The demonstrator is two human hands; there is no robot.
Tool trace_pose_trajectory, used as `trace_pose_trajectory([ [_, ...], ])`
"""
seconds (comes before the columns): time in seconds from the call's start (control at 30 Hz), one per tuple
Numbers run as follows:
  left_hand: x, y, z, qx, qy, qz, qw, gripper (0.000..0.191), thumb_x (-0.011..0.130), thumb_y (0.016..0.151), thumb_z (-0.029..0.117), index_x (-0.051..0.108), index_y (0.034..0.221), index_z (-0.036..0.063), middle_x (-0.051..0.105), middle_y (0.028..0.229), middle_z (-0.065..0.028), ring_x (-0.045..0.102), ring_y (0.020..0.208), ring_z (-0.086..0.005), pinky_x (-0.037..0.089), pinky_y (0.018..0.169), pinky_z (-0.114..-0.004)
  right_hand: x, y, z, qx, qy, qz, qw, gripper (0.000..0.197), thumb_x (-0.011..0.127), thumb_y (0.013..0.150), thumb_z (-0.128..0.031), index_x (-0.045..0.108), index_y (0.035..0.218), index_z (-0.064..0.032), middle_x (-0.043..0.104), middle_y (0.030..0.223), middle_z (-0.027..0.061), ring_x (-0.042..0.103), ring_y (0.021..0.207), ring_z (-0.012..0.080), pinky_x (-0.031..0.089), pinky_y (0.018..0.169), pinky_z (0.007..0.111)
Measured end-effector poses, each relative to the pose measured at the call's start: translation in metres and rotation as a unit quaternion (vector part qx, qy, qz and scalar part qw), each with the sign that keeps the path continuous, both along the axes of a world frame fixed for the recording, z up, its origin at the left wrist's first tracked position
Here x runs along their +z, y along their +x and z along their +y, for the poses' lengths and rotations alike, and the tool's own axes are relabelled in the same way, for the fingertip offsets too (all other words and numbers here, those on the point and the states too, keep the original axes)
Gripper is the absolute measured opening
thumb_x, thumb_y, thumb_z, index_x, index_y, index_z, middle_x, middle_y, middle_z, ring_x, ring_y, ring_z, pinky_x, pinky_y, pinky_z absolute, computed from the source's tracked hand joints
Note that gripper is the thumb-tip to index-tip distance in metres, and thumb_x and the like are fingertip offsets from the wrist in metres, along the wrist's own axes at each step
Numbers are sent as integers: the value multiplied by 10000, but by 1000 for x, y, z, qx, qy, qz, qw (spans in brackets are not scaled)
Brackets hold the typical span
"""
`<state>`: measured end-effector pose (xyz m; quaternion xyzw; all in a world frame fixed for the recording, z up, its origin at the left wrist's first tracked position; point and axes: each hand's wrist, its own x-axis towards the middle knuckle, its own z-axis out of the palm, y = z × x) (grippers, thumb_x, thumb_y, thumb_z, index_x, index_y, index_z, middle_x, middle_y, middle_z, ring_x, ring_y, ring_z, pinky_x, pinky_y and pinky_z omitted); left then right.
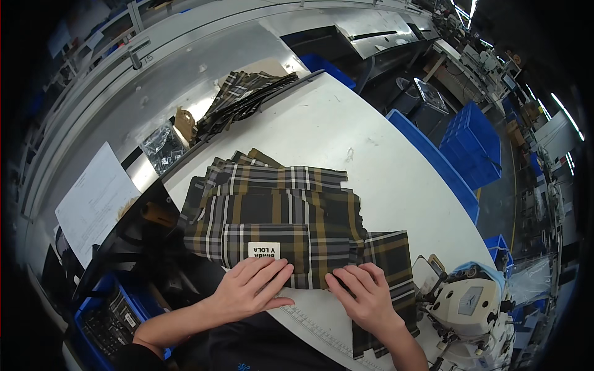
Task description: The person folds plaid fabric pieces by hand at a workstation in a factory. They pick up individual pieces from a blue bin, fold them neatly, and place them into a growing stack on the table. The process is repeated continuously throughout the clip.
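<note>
A plaid cloth panel [329, 218] in black, grey, white and mustard lies before me on top of several similar panels. It carries a patch pocket [297, 239] with a white label [263, 249] that bears writing, upside down from here. My left hand [255, 284] rests flat over the pocket's near part and covers the label's near edge, thumb apart. At the panel's near right edge, my right hand [365, 297] touches the cloth with curled fingers; whether it pinches the edge is hidden. Another plaid piece [392, 255] lies partly beneath my right hand and forearm.
A sewing machine head [466, 303] stands right of the white table [357, 139]. Printed ruler marks [315, 327] run along the near edge. Plaid pieces [246, 97] hang over a bar at the back. A blue bin [106, 320] at lower left holds plaid pieces.
</note>
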<state>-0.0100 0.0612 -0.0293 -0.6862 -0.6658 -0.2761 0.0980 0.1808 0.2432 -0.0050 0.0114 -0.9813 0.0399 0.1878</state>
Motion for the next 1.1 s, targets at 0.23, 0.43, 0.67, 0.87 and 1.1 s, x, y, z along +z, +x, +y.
trace_pose_trajectory([
  [0.23,-1,0,7,19,59,72,995,413,720,771,132,644,1135,-48,655,1088,-141,642,968,-257,563,816,-349,9,-18,0,-31,-18,75,997,222,681,766,-31,671,987,-29,623,1006,68,596,957,208,463,865,385],
  [0.43,25,-36,24,43,114,21,992,398,642,705,-31,625,1094,-111,679,997,-180,695,798,-265,581,681,-313,17,-26,-6,-91,2,223,970,225,747,786,-92,682,1001,-74,626,1065,71,590,998,214,462,851,373],
  [0.67,45,-68,54,-36,223,143,963,405,652,681,-60,631,1076,26,643,977,-205,650,658,-197,531,515,-248,-9,-11,-8,-99,-23,68,993,291,740,792,-99,676,1067,-32,629,1085,100,589,1024,252,456,875,403],
  [0.87,52,-82,78,-63,167,242,954,199,663,711,81,603,897,46,617,1007,-159,618,697,-170,519,542,-239,-3,-31,12,-109,-13,33,993,352,660,784,-42,654,1133,5,626,1111,123,581,1057,274,450,909,411],
  [1.1,76,-104,94,-23,119,287,950,259,665,737,95,660,963,-31,558,1152,-116,586,880,-215,551,679,-282,-13,-39,29,-65,43,-13,997,348,645,730,-54,656,1072,6,631,1054,113,585,1049,260,456,929,417],
])
